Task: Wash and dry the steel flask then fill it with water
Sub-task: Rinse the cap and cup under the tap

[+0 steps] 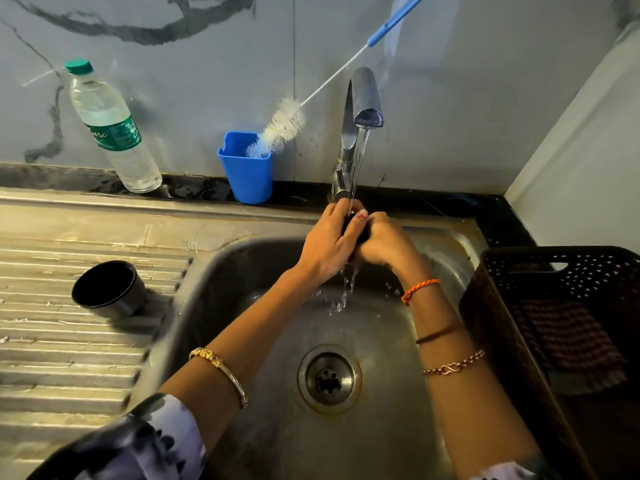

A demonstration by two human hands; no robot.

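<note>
Both my hands meet under the steel tap (360, 109), from which water runs. My left hand (327, 245) and my right hand (386, 242) are curled round a small dark object (350, 226), mostly hidden by the fingers; I cannot tell what part it is. Water spills off it into the steel sink (388, 327). A dark round cup-shaped lid (109, 289) lies on its side on the ribbed drainboard (62, 358) at the left. The flask body is not clearly in view.
A blue holder (247, 171) with a white bottle brush (282, 128) stands behind the sink. A plastic water bottle (110, 129) leans on the wall at the back left. A dark perforated basket (554, 306) holding a cloth sits right of the sink.
</note>
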